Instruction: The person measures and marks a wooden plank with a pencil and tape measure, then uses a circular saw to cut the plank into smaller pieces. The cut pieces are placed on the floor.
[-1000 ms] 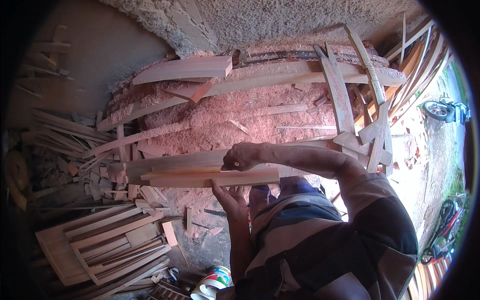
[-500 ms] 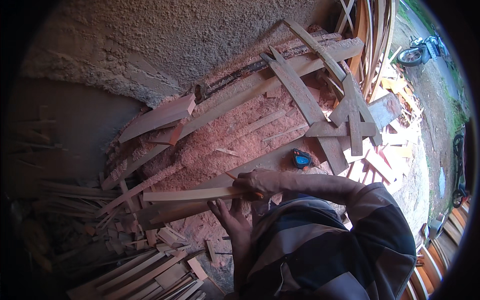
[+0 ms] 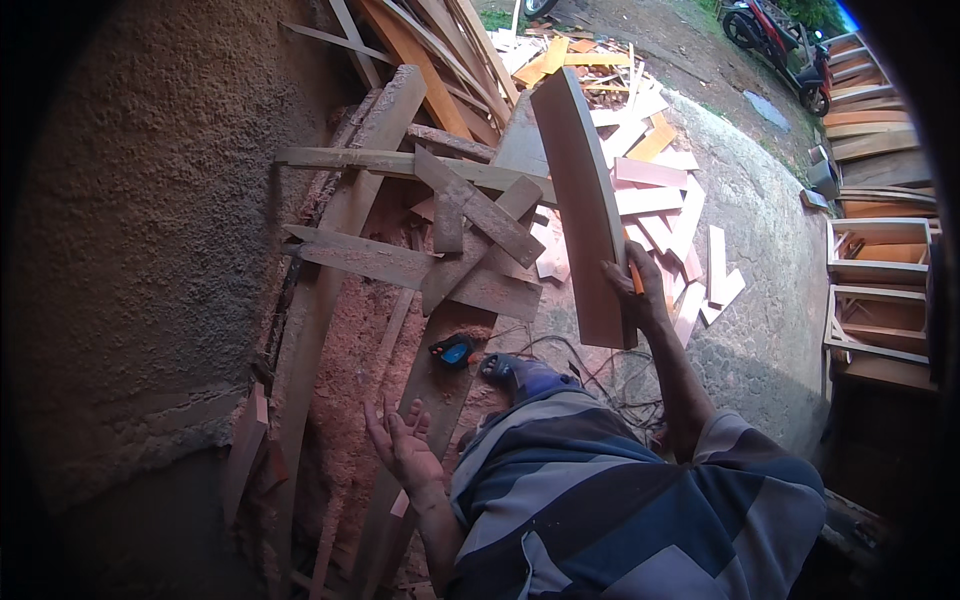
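My right hand (image 3: 640,290) grips the lower end of a wooden board (image 3: 585,210), slightly curved along one edge. The board is raised and tilted, its far end pointing away from me. An orange pencil (image 3: 635,277) is tucked in the fingers of the same hand. To the left, my left hand (image 3: 410,448) is held palm up with its fingers apart and nothing in it. Beyond that hand, a black and blue tape measure (image 3: 455,350) lies on a long plank (image 3: 440,385).
Crossed, dusty wood offcuts (image 3: 470,215) lie ahead, beside a rough wall (image 3: 150,250). Reddish shavings (image 3: 345,370) cover the ground between planks. Scrap boards (image 3: 650,190) spread over the concrete floor. Wooden frames (image 3: 880,300) stand at right; a motorcycle (image 3: 780,45) is farther off.
My view has swung to the right. The board has gone from low in front of me to raised on the right in my right hand. My left hand has come away from it.
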The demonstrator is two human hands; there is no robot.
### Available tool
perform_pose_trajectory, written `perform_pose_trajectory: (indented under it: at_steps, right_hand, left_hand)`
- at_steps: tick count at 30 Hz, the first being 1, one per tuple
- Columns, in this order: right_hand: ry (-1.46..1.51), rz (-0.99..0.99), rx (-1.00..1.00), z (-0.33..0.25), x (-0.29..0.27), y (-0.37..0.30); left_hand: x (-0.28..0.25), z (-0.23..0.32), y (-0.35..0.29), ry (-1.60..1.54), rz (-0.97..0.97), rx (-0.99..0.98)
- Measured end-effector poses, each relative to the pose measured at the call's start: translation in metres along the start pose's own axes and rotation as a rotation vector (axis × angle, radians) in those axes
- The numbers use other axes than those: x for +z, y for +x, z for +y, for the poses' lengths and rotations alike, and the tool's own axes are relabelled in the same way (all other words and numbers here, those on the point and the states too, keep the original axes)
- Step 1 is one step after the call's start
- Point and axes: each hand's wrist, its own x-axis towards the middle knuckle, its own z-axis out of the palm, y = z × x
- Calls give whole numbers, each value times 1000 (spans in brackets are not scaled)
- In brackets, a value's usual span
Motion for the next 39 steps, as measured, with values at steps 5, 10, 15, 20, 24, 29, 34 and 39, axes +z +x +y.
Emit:
perform_pose_trajectory:
  at_steps: [5, 10, 15, 20, 24, 29, 34, 39]
  right_hand:
    - [90, 47, 450, 138, -32, -49]
    - [252, 70, 981, 284, -25, -108]
    - [469, -55, 1045, 364, -32, -85]
    - [550, 146, 1265, 381, -96, -30]
    - [73, -422, 1323, 329, -94, -44]
    - [-274, -945, 973, 247, -21, -48]
    - [-413, -1123, 643, 168, 46, -20]
    - [-516, -1278, 383, 112, 122, -12]
  left_hand:
    - [10, 4, 14, 32, 39, -23]
    - [1, -11, 38, 42, -3, -98]
    - [-37, -25, 24, 52, 72, -115]
    - [-64, -43, 2, 55, 141, -153]
    - [-84, -78, -18, 31, 94, 40]
    - [-92, -99, -59, 19, 268, 109]
    - [-140, -112, -88, 13, 509, 213]
    - [-222, -128, -95, -95, 1293, 372]
